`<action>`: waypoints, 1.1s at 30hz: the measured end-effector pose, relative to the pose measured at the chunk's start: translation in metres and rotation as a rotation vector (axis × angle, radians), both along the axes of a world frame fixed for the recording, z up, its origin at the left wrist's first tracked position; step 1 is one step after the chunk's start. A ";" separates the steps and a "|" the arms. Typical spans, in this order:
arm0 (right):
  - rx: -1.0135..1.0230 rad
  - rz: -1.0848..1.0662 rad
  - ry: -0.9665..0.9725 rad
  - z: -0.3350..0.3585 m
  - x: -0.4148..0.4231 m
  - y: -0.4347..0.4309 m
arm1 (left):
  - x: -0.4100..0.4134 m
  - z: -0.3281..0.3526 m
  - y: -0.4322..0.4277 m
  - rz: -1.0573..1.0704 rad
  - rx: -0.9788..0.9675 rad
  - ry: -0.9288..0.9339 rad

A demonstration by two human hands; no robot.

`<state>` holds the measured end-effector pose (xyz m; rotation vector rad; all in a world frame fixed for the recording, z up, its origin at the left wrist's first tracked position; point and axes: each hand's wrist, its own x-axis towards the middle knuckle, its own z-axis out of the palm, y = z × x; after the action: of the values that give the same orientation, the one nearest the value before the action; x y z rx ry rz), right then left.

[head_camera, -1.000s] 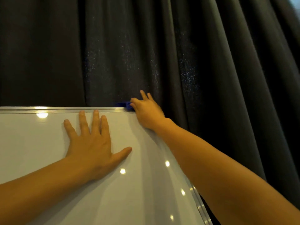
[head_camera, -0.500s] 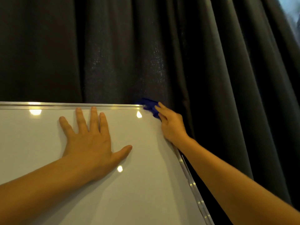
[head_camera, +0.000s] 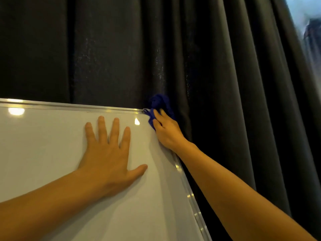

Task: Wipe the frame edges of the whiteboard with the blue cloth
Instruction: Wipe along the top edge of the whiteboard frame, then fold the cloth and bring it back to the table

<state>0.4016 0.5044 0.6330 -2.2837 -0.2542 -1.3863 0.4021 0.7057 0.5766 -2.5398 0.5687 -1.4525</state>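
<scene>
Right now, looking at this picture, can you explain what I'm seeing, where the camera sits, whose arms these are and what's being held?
There is no machine here. The camera is worn on a person's head and looks forward and down, so the two bare arms are that person's own. The left hand lies flat, fingers spread, on the white surface of a whiteboard, apparently steadying it. The right hand presses a blue cloth against the board's top right corner, where the metal frame turns downward. Behind the board hangs a dark curtain. Nothing else lies on the board.
</scene>
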 end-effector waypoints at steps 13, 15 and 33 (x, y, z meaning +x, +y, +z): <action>0.149 0.064 0.132 -0.215 -0.132 -0.004 | 0.000 -0.002 0.023 -0.100 -0.024 -0.041; 0.114 -0.017 0.279 -0.239 -0.162 -0.005 | 0.000 0.002 0.022 -0.090 -0.031 -0.043; 0.952 0.186 0.608 -0.226 -0.407 0.164 | -0.254 -0.190 0.062 -1.429 -0.099 1.362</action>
<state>-0.0055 0.6684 0.4074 -1.6711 0.3229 -0.4706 0.1484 0.7679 0.3867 -2.7318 2.7662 0.7089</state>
